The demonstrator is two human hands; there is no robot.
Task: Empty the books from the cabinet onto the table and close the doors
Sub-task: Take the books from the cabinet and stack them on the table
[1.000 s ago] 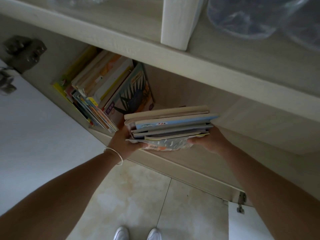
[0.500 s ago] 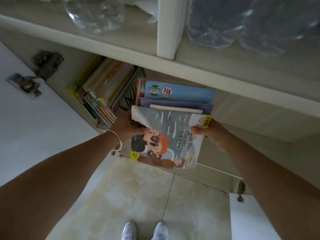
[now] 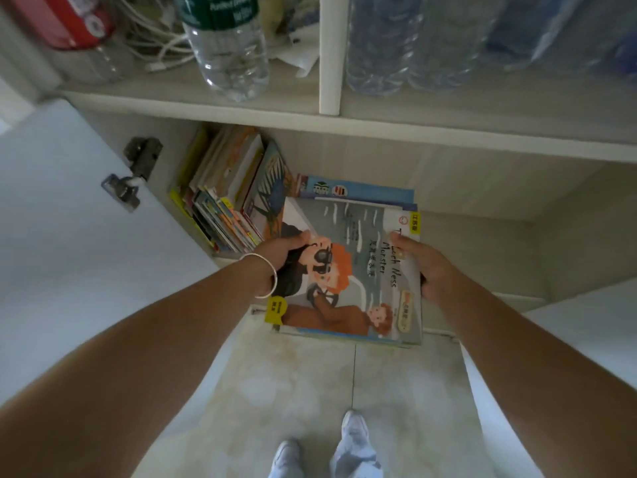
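Both hands hold a stack of picture books [image 3: 348,270] in front of the open lower cabinet [image 3: 465,188], above the tiled floor [image 3: 310,391]. The left hand [image 3: 281,251] grips the left edge of the stack, with the thumb lying on the top cover, and a thin silver bangle [image 3: 267,276] sits on its wrist. The right hand [image 3: 422,263] clasps the right edge at about 3 o'clock of the stack, thumb on the cover and the other fingers hidden under the books. The top cover shows a cartoon child with orange hair and a camera, and the words "Loch Ness Monster" can be read on it. A blue book [image 3: 358,191] of the same stack sticks out at 12 o'clock from under the top one.

At 10 o'clock from the stack, a row of books [image 3: 224,194] stands inside the cabinet, leaning to the right. The white cabinet door [image 3: 69,219] is open at the left, with a metal hinge [image 3: 132,170] on it. A second white door [image 3: 586,332] is seen at the right edge.

On the shelf above, a clear water bottle [image 3: 229,46] stands beside white cables [image 3: 155,46], and a pack of bottles [image 3: 465,39] fills the right compartment. Two white shoes [image 3: 324,450] show at 6 o'clock.
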